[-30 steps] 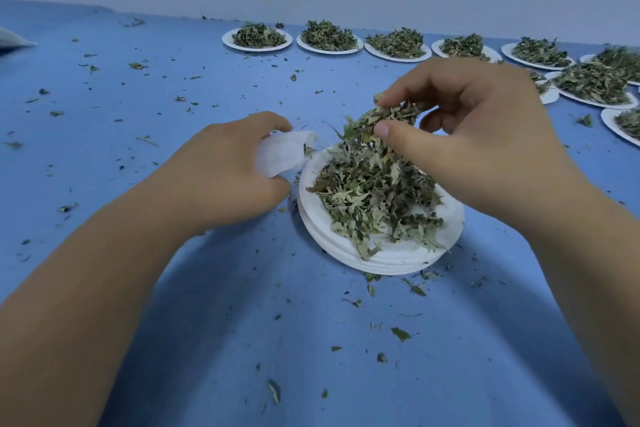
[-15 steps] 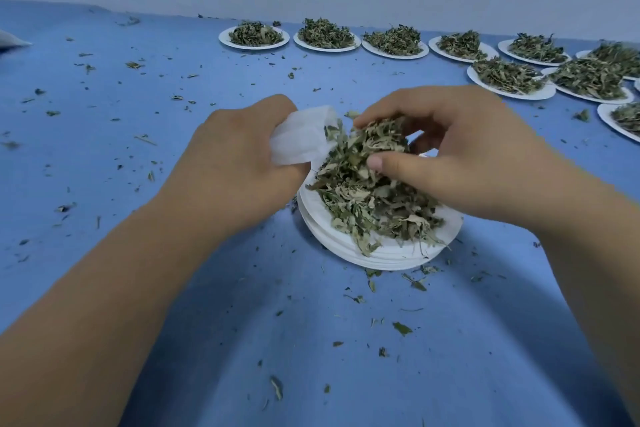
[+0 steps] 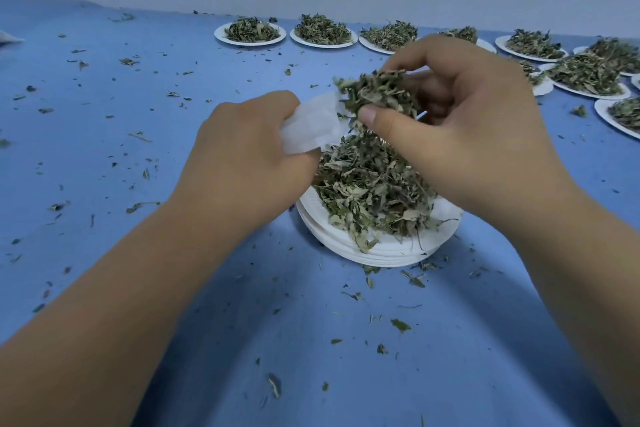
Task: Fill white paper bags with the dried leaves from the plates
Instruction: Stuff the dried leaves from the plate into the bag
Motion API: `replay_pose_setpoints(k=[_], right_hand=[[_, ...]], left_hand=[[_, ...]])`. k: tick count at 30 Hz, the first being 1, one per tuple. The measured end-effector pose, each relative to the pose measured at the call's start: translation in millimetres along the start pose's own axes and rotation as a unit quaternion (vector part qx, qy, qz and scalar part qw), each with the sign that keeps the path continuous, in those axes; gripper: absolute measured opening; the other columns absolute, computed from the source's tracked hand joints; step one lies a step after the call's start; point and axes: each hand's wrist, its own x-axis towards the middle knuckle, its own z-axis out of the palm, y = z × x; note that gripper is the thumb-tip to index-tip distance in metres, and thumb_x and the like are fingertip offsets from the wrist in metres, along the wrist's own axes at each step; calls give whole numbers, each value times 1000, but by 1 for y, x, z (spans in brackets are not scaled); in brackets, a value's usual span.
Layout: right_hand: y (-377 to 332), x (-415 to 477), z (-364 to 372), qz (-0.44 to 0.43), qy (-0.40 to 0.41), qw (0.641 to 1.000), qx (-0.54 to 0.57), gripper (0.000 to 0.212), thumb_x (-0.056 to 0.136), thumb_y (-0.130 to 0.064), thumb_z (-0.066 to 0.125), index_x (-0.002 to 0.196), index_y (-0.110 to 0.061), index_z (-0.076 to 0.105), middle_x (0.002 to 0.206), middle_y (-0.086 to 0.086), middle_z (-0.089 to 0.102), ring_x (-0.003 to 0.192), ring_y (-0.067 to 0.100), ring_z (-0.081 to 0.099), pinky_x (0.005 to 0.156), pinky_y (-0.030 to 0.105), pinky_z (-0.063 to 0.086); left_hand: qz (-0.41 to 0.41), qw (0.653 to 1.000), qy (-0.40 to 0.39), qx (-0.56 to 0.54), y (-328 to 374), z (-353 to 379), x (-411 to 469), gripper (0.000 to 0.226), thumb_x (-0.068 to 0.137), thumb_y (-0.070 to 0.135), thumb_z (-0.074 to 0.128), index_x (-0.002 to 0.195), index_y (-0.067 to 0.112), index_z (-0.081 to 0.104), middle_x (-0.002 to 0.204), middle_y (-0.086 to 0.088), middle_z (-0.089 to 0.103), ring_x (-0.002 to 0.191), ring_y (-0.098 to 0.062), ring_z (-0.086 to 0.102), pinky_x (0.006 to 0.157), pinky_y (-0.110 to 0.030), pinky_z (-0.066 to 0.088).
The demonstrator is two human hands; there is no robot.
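Observation:
A stack of white paper plates [image 3: 377, 248] sits in the middle of the blue table, with a pile of dried leaves [image 3: 372, 184] on top. My left hand [image 3: 242, 159] grips a small white paper bag [image 3: 311, 126] just above the plate's left rim. My right hand [image 3: 460, 135] pinches a clump of dried leaves [image 3: 377, 94] between thumb and fingers, held right at the bag's mouth. Whether the bag's mouth is open is hidden by the leaves.
Several more white plates with dried leaves, the leftmost being plate [image 3: 250, 34], line the far edge and the right side of the blue table [image 3: 104, 135]. Leaf crumbs are scattered all over the cloth. A white object [image 3: 8, 38] pokes in at the far left edge.
My right hand has lifted a clump of leaves off the pile up to the bag's mouth. My left hand has raised the bag slightly.

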Motion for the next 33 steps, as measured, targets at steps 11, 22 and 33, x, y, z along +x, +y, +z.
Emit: replay_pose_setpoints(k=[11, 22, 33], right_hand=[[-8, -2, -4, -5, -110, 994, -22, 17, 79, -28, 84, 83, -41, 74, 83, -14, 71, 67, 1, 57, 66, 16, 38], [-3, 3, -10, -13, -42, 997, 66, 13, 80, -16, 82, 91, -20, 78, 84, 2, 76, 80, 22, 73, 76, 45, 60], [4, 1, -2, -13, -164, 983, 85, 28, 85, -8, 78, 89, -35, 75, 79, -25, 73, 72, -7, 68, 68, 8, 50]], left_hand=[[35, 999, -13, 15, 6, 3, -1, 26, 74, 34, 52, 64, 22, 31, 53, 1, 39, 52, -23, 43, 48, -33, 30], [30, 998, -20, 60, 0, -1, 2, 34, 76, 23, 61, 64, 21, 29, 53, 2, 35, 51, -21, 36, 49, -32, 25], [32, 999, -35, -1, 2, -1, 0, 27, 71, 38, 49, 62, 24, 28, 54, 2, 38, 48, -15, 31, 47, -31, 22]])
